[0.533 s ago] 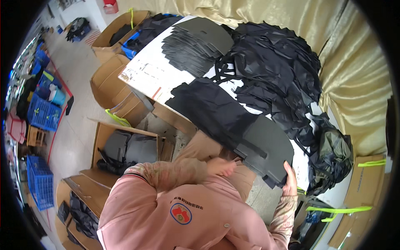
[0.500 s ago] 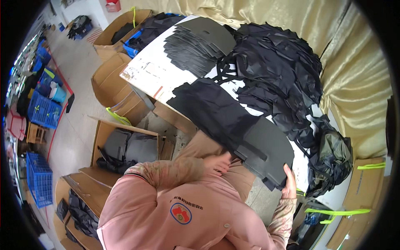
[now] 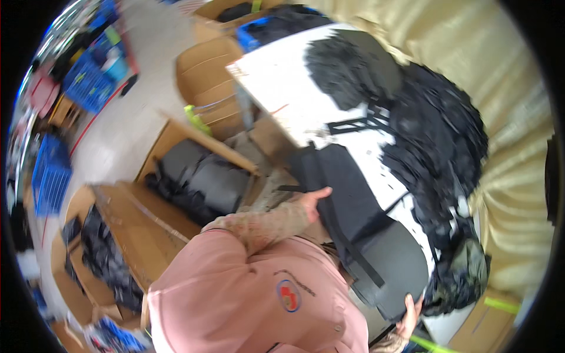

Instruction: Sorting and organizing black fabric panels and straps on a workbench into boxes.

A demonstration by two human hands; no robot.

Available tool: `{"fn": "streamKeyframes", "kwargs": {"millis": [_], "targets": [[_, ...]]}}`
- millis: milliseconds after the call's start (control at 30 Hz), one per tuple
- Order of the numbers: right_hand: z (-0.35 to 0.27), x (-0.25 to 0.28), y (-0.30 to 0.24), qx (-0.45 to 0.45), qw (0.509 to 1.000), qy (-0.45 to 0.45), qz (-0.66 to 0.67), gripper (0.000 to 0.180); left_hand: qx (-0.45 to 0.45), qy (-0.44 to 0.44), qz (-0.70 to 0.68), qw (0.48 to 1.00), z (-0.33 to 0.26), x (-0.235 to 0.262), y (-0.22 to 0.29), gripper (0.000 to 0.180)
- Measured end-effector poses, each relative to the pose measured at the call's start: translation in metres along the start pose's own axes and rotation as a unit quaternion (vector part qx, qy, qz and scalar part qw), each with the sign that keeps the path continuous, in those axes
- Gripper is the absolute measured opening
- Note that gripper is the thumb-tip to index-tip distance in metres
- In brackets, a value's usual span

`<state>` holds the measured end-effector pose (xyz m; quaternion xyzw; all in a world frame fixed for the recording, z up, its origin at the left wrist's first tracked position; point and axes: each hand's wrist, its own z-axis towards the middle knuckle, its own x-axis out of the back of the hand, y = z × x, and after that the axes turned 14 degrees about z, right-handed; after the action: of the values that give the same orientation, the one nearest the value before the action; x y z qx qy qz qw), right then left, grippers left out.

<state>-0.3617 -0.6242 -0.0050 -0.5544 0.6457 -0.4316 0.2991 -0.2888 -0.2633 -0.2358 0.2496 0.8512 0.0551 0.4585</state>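
Note:
A long piece of black fabric (image 3: 348,185) with a stiff dark grey rounded panel (image 3: 399,259) at its near right end lies over the front edge of the white table. My left hand (image 3: 315,204) pinches its left edge, thumb on top and the other fingers hidden underneath. Around the rim of the grey panel's near end closes my right hand (image 3: 409,319), thumb above. A black strap (image 3: 364,265) runs along the piece, and the picture is somewhat blurred.
On the white table (image 3: 276,76) sit a fanned stack of dark grey panels (image 3: 374,65) and a heap of black fabric pieces (image 3: 438,129). Left of me, an open carton (image 3: 156,153) holds similar grey and black pieces. A gold curtain (image 3: 500,100) hangs behind the table.
My left hand has come up from my lap to the fabric's left edge. The piece has turned and shifted nearer me, with my right hand still on the grey end. The view has swung left.

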Motion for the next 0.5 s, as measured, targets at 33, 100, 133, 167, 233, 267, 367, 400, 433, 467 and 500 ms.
{"fn": "streamKeyframes", "kwargs": {"millis": [33,100,133,167,233,267,367,400,433,467,500], "targets": [[0.023,0.043,0.031,0.051,0.998,0.040,0.008,0.078,-0.015,0.008,0.011,1.000,0.002,0.002,-0.002,0.046],[0.018,0.018,0.000,0.053,0.996,-0.007,-0.067,0.077,-0.046,0.011,-0.013,0.999,-0.001,0.016,-0.002,0.047],[0.009,-0.013,-0.018,0.065,0.993,0.006,-0.097,0.073,-0.062,0.020,-0.014,0.998,-0.022,0.007,0.009,0.048],[0.011,-0.032,-0.035,0.071,0.989,-0.032,-0.129,0.076,-0.077,0.032,-0.024,0.996,-0.037,0.009,0.020,0.048],[0.012,-0.064,-0.055,0.132,0.964,-0.094,-0.212,0.070,-0.108,-0.058,-0.078,0.989,-0.063,0.019,0.045,0.048],[0.036,-0.062,-0.044,0.154,0.970,-0.153,-0.106,0.085,-0.113,-0.057,-0.087,0.988,-0.072,0.026,0.058,0.048],[0.057,-0.139,-0.061,0.190,0.945,-0.238,-0.122,0.086,-0.298,0.007,-0.091,0.950,-0.117,0.050,0.103,0.048],[0.059,-0.171,-0.066,0.206,0.936,-0.252,-0.137,0.086,-0.348,0.041,-0.094,0.932,-0.131,0.058,0.119,0.047],[0.056,-0.206,-0.068,0.222,0.925,-0.268,-0.155,0.088,-0.417,0.064,-0.082,0.903,-0.138,0.072,0.133,0.046],[0.052,-0.242,-0.067,0.237,0.913,-0.283,-0.173,0.090,-0.432,0.084,-0.107,0.891,-0.147,0.085,0.143,0.043],[0.049,-0.282,-0.063,0.243,0.897,-0.329,-0.169,0.092,-0.473,0.108,-0.131,0.865,-0.156,0.107,0.153,0.047]]}}
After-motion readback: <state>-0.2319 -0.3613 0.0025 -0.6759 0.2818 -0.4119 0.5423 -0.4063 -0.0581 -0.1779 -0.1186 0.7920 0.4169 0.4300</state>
